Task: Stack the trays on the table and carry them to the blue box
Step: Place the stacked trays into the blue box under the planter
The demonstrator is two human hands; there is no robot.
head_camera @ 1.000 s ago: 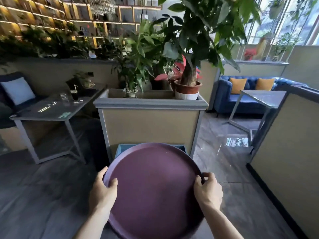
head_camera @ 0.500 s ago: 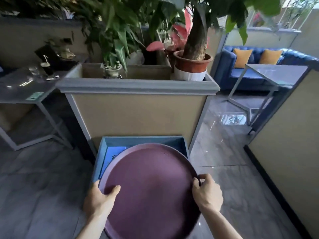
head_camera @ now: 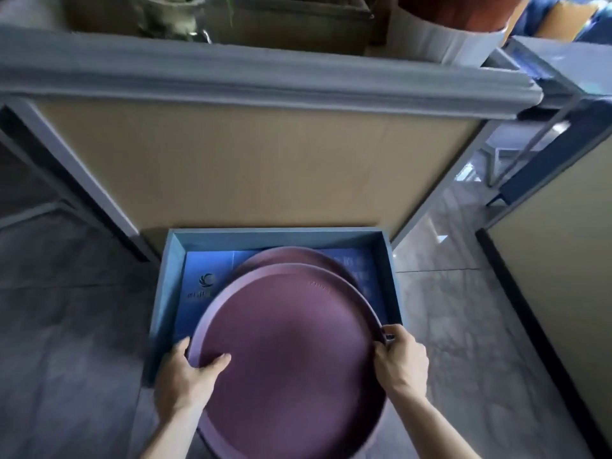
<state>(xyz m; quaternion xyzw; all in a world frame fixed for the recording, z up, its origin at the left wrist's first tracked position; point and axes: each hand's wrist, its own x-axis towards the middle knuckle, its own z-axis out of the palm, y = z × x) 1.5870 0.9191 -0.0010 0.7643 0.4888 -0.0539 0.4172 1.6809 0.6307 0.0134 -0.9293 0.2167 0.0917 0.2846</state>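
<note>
seen from the head camera, looking down. large round purple tray (head_camera: 291, 362) held low over the near half of the blue box (head_camera: 165, 293), tilted a little, its far edge inside the box opening and its near edge out over the floor toward the viewer. second purple tray (head_camera: 294, 256) showing just beyond the far rim of the first, lower, inside the box; only a crescent of it visible, so cannot tell whether lying flat on the bottom or touching the upper tray.

left hand (head_camera: 185, 382) closed on the left rim of the held tray: thumb (head_camera: 217, 364) laid on top, on the inner surface, pointing right; the other fingers (head_camera: 180, 347) curled narrow around the rim and under it, tips hidden. right hand (head_camera: 402, 366) closed on the right rim: fingers (head_camera: 392, 331) bent tight over the edge, knuckles up, the thumb not clearly seen. both forearms bare, coming in from the near edge of the view.

blue box standing on the grey marble-look floor (head_camera: 73, 326), open at the top, with a blue printed sheet (head_camera: 205, 286) and a round logo on its bottom at the left. just behind the box, touching or almost touching its far wall, a tall planter box (head_camera: 258, 160) with beige front and grey rim. on top of it, far right, a white pot (head_camera: 440, 38) with a brown pot inside, partly cut off. beige partition (head_camera: 569, 309) at the right, well apart from the box.
</note>
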